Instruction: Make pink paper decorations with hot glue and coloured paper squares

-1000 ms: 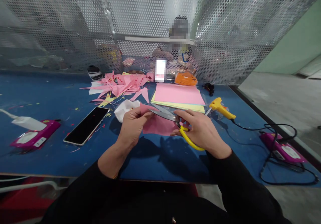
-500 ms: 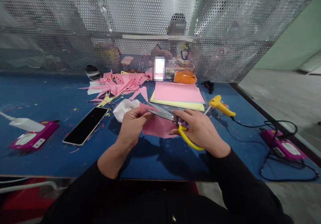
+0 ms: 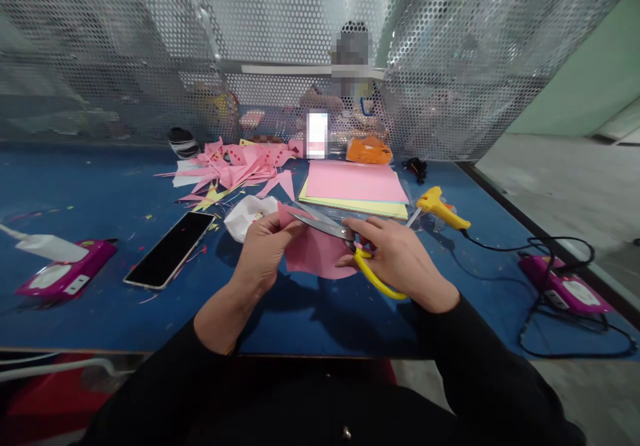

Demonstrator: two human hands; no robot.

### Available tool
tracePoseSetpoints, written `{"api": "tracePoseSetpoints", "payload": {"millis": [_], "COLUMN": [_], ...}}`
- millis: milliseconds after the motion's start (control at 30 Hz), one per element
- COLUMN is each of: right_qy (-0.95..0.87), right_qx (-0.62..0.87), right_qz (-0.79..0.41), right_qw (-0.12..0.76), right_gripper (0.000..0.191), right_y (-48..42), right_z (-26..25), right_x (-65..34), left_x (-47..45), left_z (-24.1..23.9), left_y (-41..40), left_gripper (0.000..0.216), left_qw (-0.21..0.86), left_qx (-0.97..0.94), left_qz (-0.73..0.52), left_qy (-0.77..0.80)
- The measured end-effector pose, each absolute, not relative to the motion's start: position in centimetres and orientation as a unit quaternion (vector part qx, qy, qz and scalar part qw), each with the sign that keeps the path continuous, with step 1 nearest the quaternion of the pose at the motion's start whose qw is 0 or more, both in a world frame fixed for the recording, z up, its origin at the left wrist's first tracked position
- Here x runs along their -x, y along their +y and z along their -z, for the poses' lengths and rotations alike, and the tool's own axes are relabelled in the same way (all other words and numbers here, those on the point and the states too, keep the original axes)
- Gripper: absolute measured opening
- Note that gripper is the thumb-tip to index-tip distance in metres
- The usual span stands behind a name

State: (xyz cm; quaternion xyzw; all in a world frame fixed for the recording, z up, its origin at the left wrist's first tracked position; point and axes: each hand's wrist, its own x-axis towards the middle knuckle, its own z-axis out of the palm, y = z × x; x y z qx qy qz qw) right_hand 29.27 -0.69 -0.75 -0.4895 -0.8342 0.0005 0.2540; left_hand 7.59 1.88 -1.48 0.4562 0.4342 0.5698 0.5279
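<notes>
Pinching one pink sheet [image 3: 320, 259] by its upper left edge, left fingers [image 3: 269, 225] press together; right fingers [image 3: 367, 230] curl round one pair of scissors [image 3: 327, 227], two magenta power strips [image 3: 60, 283] flanking them

open: tabletop [image 3: 210, 274] between phone [image 3: 171, 249] and left grip [image 3: 263, 249] | blocking ahead: paper stack [image 3: 356, 183]
</notes>
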Motion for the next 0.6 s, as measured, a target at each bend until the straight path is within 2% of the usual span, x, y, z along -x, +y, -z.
{"api": "tracePoseSetpoints", "payload": {"millis": [600], "right_qy": [-0.829], "right_qx": [0.494], "right_qz": [-0.014], "right_qw": [0.262], "right_gripper": [0.064], "right_y": [-0.88], "right_z": [0.52], "right_x": [-29.28], "left_x": [-7.52], "left_z": [1.37], "left_y": [1.77], "left_gripper": [0.022], "left_qw": [0.542], "left_qx": [-0.446], "left_qz": [-0.566], "left_qy": [0.432]}}
